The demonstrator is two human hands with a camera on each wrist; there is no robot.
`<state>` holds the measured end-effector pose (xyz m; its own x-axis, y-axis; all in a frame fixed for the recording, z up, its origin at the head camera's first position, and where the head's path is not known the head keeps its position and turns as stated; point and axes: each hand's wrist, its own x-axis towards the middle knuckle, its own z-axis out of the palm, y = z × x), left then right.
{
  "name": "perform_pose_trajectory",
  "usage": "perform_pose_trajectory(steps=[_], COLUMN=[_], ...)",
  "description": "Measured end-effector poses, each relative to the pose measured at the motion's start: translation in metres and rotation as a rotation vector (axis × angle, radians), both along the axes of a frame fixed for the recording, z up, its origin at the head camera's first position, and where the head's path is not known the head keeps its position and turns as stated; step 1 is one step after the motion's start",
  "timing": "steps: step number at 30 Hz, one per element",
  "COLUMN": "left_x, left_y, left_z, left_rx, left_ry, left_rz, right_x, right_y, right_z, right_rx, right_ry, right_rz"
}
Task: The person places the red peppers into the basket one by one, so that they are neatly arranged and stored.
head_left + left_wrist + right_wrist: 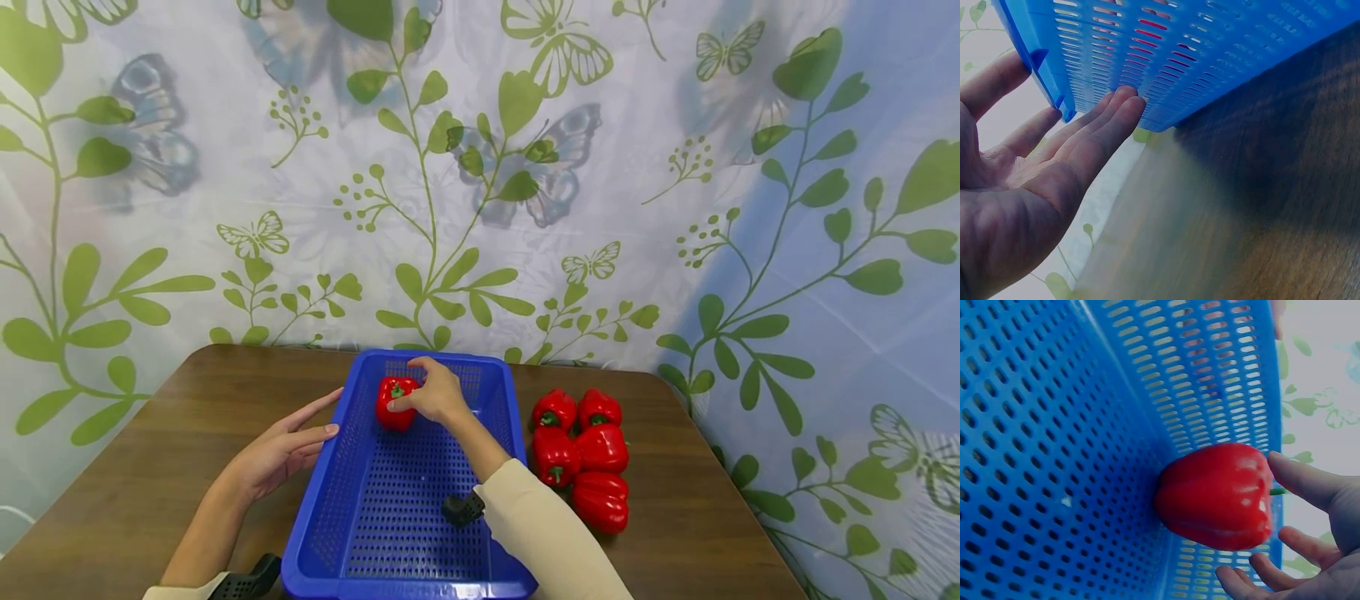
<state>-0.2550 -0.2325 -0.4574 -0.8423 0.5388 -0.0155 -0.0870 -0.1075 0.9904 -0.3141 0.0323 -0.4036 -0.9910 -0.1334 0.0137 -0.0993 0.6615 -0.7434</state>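
Here, on a brown wooden table [135,500], a person's left hand [273,458] is bracing a blue basket [397,517] at its nine o'clock side, its straight fingers touching the wall and rim without gripping. Inside, toward the basket's twelve o'clock end, a single red pepper [390,417] is standing on the perforated floor, its green stem facing up. At the pepper's three o'clock, the right hand [438,396] is hovering with thumb and fingers spread loosely around the top, apparently not gripping it; whether a fingertip is touching the skin, the pictures are not showing clearly. Beyond the basket's three o'clock rim, five more red peppers [603,448] are lying bunched together on the wood. With one pepper sitting inside and five waiting outside, the loading is apparently running at an early stage.
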Motion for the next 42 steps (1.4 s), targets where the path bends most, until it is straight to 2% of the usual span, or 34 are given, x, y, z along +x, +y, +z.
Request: perform_pose_trajectory(steps=[7,18,27,42], left_x=[-0.005,-0.011,-0.015,-0.007], left_y=[-0.003,-0.005,-0.006,-0.002], left_z=[0.000,-0.001,-0.001,-0.002], left_rx=[0.013,0.006,0.005,-0.012], left_ry=[0.015,-0.005,-0.006,-0.005], left_rz=[-0.022,-0.001,-0.002,0.031], right_x=[-0.001,0.000,0.001,0.023], right_y=[0.004,0.024,0.053,0.104], right_z=[0.013,0.040,0.050,0.056], right_rx=[-0.023,-0.044,0.004,0.061], right_ry=[-0.020,-0.028,-0.026,0.019], right_rz=[0.024,0.090,0.099,0.089])
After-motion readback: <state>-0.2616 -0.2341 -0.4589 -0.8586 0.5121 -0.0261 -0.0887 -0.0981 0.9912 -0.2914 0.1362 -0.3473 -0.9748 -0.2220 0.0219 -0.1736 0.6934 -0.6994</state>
